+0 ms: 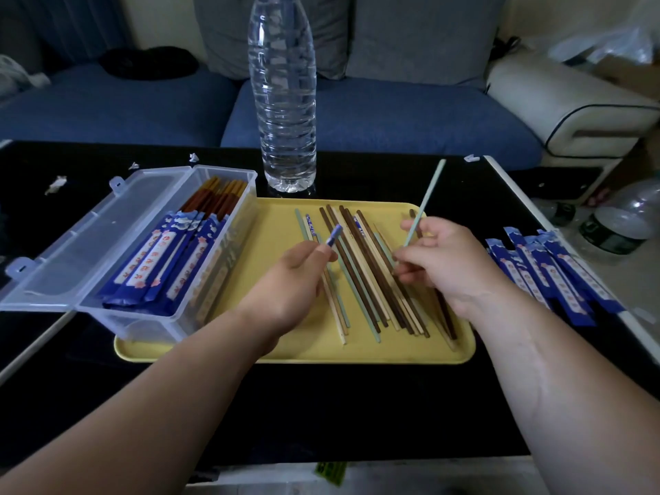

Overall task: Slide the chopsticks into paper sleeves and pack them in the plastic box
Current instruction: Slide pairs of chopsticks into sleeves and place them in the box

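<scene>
Several loose chopsticks point(360, 276), brown, cream and pale green, lie on a yellow tray point(460, 337). My right hand point(443, 262) pinches a pale green chopstick point(426, 201) that points up and away from the tray. My left hand point(296, 276) holds a blue paper sleeve point(334, 234) end-on over the tray. A clear plastic box point(210, 280) with its lid point(82, 244) open sits on the tray's left part and holds several sleeved chopsticks point(160, 262). A pile of blue paper sleeves point(550, 273) lies to the right of the tray.
A large clear water bottle point(282, 94) stands just behind the tray. The black table point(321, 405) has paper scraps point(57, 184) at its back left. A blue sofa point(393, 116) runs behind it. More bottles point(621, 219) stand off the table's right edge.
</scene>
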